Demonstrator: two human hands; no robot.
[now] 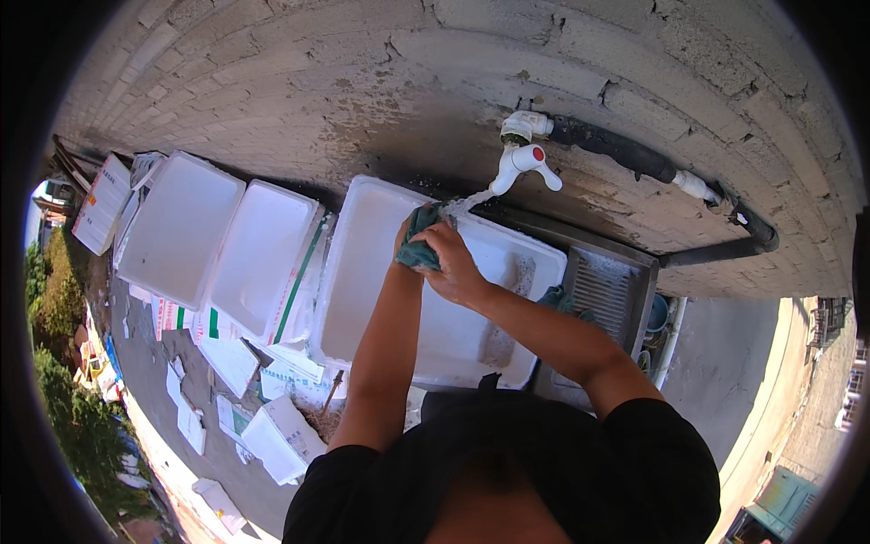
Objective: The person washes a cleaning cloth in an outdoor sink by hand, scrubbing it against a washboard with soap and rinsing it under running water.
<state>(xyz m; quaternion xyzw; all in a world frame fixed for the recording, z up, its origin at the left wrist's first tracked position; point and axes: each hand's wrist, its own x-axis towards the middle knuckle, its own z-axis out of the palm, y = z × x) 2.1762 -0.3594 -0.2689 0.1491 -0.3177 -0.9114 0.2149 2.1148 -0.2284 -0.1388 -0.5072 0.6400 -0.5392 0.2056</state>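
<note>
A wet green cloth (420, 239) is bunched between my two hands over a white rectangular basin (361, 281). My right hand (455, 261) lies closed over the cloth, its fingers curled on the near side. Against the cloth's left side is my left hand (404, 238); the cloth covers most of its fingers, and it appears to grip the bunch. From the white tap (517, 169) with a red dot, water (471, 200) runs down and splashes just beside my hands at the basin's far edge.
Right of the basin sits a ribbed metal sink drainboard (603, 288), with another green cloth (555, 299) at its left edge. White foam boxes (181, 231) stand stacked to the left. Behind, a block wall (435, 82) carries a black-wrapped pipe (616, 150). Broken foam pieces (281, 440) litter the ground.
</note>
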